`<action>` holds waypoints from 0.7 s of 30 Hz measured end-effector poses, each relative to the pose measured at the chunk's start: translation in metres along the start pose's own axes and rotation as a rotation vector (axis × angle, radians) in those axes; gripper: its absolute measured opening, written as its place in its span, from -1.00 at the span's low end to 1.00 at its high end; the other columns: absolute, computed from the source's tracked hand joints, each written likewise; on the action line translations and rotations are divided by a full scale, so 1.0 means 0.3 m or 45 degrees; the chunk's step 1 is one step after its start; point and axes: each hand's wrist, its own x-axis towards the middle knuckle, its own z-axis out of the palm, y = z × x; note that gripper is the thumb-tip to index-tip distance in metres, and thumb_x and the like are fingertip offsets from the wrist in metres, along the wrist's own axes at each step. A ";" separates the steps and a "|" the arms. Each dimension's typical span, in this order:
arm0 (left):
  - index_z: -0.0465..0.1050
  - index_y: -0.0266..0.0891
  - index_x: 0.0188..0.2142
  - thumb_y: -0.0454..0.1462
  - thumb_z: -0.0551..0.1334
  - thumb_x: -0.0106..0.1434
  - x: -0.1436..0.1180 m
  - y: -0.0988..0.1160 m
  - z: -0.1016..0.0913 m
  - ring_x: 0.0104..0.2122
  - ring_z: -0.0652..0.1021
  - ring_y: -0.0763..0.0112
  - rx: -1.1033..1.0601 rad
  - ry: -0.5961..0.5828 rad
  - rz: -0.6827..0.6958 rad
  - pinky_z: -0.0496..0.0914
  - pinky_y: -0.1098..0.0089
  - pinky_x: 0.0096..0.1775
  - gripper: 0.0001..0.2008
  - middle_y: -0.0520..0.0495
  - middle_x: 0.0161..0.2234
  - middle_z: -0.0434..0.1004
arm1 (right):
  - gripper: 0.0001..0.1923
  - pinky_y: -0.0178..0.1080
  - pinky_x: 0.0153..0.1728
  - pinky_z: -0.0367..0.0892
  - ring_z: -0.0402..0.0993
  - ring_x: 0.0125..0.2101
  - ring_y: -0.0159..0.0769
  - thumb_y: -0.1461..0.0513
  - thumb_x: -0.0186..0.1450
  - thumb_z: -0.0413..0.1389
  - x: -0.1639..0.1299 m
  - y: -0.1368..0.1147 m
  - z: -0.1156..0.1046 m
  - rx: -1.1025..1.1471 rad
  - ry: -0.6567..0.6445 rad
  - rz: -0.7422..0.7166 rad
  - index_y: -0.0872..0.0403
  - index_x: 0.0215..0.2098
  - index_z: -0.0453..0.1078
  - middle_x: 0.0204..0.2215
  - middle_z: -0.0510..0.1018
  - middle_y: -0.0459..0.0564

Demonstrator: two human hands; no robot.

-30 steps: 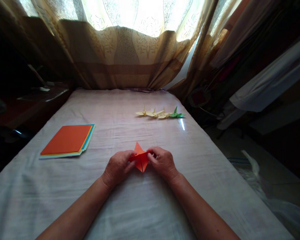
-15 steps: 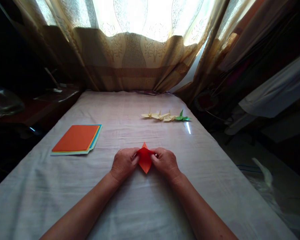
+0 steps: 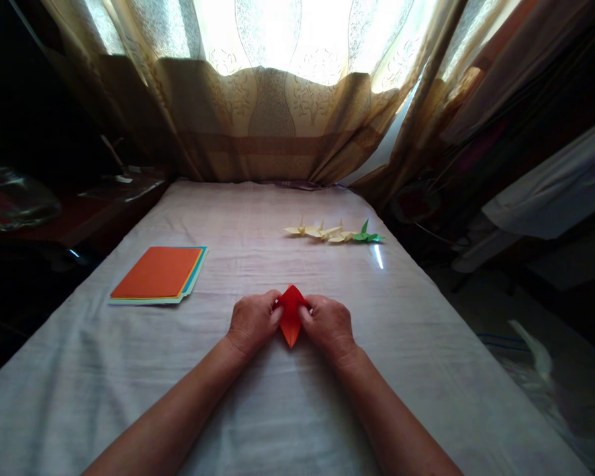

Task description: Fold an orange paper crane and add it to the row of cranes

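Note:
A red-orange sheet of origami paper (image 3: 291,322), folded to a narrow diamond with a raised upper flap, lies near the middle of the bed. My left hand (image 3: 254,319) pinches its left edge between thumb and fingers. On the opposite edge, my right hand (image 3: 329,324) grips it the same way, thumb on top. The fingers under the paper are hidden. Beyond my hands stand several cream paper cranes (image 3: 322,231) in a row, with a green paper crane (image 3: 365,234) at the right end.
To the left lies a stack of coloured paper (image 3: 157,272), orange on top. The white sheet (image 3: 242,211) covers the bed, which ends at a patterned curtain (image 3: 272,119). Hanging clothes (image 3: 555,178) are at the right; a clear container (image 3: 17,198) stands at the far left.
The paper's upper flap has lifted and now stands taller and broader between my hands. Both hands keep their grip. The whole view has shifted slightly.

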 end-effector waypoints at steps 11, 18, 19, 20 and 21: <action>0.51 -0.14 -0.32 -0.18 0.14 0.31 0.006 0.025 -0.011 -0.34 0.60 0.20 0.100 -0.065 -0.022 0.29 0.37 -0.35 -0.81 -0.09 -0.37 0.63 | -0.76 -0.30 -0.47 0.20 0.54 -0.43 -0.25 0.10 0.32 0.08 0.013 -0.016 -0.015 -0.246 -0.042 0.036 -0.01 -0.37 0.53 -0.37 0.63 0.05; 0.53 -0.15 -0.32 -0.17 0.14 0.31 0.009 0.019 -0.011 -0.33 0.61 0.14 0.051 -0.078 -0.049 0.30 0.34 -0.35 -0.79 -0.12 -0.37 0.64 | -0.72 -0.27 -0.41 0.28 0.56 -0.39 -0.19 0.10 0.32 0.05 0.014 -0.029 -0.017 -0.159 -0.087 0.073 0.00 -0.40 0.56 -0.39 0.65 0.08; 0.54 -0.15 -0.29 -0.17 0.14 0.31 0.009 0.019 -0.013 -0.32 0.62 0.14 0.033 -0.072 -0.060 0.31 0.34 -0.34 -0.79 -0.12 -0.36 0.64 | -0.74 -0.27 -0.38 0.31 0.57 -0.38 -0.20 0.11 0.32 0.06 0.011 -0.024 -0.014 -0.100 -0.063 0.064 -0.01 -0.35 0.57 -0.36 0.65 0.05; 0.54 -0.15 -0.25 -0.18 0.14 0.31 0.008 0.019 -0.014 -0.31 0.62 0.15 0.012 -0.067 -0.073 0.32 0.34 -0.33 -0.79 -0.12 -0.34 0.65 | -0.76 -0.27 -0.35 0.33 0.56 -0.37 -0.22 0.12 0.30 0.07 0.007 -0.016 -0.011 -0.013 -0.033 0.051 -0.03 -0.25 0.57 -0.31 0.66 0.02; 0.54 -0.14 -0.19 -0.19 0.14 0.31 0.007 0.021 -0.016 -0.31 0.62 0.16 -0.013 -0.062 -0.082 0.33 0.34 -0.32 -0.79 -0.12 -0.32 0.65 | -0.74 -0.27 -0.32 0.35 0.56 -0.38 -0.25 0.13 0.29 0.07 0.004 -0.006 -0.008 0.101 -0.004 0.035 -0.04 -0.14 0.55 -0.27 0.66 -0.01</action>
